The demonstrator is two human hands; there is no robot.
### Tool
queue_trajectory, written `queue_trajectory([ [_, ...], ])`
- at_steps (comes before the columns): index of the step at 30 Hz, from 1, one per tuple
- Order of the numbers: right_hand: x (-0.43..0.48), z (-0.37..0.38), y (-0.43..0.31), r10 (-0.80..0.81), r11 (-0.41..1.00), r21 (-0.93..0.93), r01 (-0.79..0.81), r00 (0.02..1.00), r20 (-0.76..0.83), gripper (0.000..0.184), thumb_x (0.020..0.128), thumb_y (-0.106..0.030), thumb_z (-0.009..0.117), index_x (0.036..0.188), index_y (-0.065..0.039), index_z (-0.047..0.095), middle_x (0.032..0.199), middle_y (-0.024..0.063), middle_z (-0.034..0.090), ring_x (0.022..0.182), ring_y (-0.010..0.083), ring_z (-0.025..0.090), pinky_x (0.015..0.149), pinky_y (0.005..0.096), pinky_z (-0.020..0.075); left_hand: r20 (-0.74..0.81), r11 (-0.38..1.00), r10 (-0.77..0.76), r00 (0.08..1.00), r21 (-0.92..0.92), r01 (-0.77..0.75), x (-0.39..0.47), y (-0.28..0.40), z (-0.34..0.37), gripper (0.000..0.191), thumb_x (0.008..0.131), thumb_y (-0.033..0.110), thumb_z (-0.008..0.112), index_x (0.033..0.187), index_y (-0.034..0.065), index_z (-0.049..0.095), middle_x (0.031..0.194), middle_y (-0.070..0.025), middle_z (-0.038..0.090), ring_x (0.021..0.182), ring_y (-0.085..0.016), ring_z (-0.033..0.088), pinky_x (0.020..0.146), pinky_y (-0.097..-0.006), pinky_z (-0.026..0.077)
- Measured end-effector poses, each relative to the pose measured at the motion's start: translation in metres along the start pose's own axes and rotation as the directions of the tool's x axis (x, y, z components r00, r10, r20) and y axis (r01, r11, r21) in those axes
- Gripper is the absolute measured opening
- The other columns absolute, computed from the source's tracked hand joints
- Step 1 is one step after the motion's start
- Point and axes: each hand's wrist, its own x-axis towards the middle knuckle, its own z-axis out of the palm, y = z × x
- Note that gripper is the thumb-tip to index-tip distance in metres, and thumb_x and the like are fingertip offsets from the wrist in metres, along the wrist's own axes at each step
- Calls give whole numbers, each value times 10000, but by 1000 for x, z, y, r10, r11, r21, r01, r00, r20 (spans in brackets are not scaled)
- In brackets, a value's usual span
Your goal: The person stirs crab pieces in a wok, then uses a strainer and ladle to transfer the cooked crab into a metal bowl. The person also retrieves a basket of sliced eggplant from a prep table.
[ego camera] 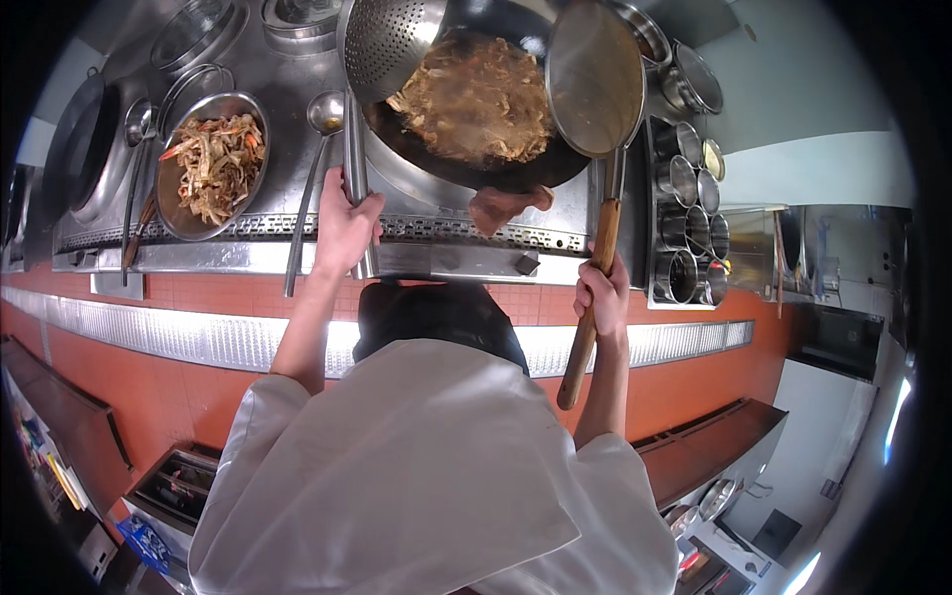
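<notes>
My left hand (348, 222) grips the metal handle of a large perforated skimmer (390, 44), whose bowl hangs over the left side of a wok (446, 169). With my right hand (604, 291) I hold the wooden handle of a round fine-mesh strainer (595, 78), its head over the wok's right edge. Brown liquid and shell-like food pieces (476, 104) fill the wok's middle. A bunched brown cloth (507, 208) lies at the near rim. To the left, a steel bowl (262, 186) holds fried pieces, some orange, that look like crab or shrimp.
A ladle (305, 201) lies between the bowl and the skimmer, another ladle (134, 178) farther left. A dark wok (78, 141) stands at the far left. Several steel seasoning pots (678, 178) stand in a rack at the right, below more round containers (692, 78).
</notes>
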Motion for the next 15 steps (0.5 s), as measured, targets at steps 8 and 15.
queue_trajectory([
  [8,41,-12,-22,-47,992,-119,43,998,-34,352,913,-36,602,1249,-13,497,652,-4,482,466,65,437,373,245,354,0,1000,-2,1000,30,2,7,-5,6,331,928,10,615,1202,-19,432,776,-54,566,490,-116,555,407,-284,433],
  [15,110,-38,-49,-65,980,-181,79,994,85,372,904,-44,612,1251,12,490,651,8,488,459,87,449,381,270,365,-106,999,28,994,22,-26,1,2,27,285,924,-5,617,1160,0,456,769,-41,569,489,-98,538,408,-270,434],
])
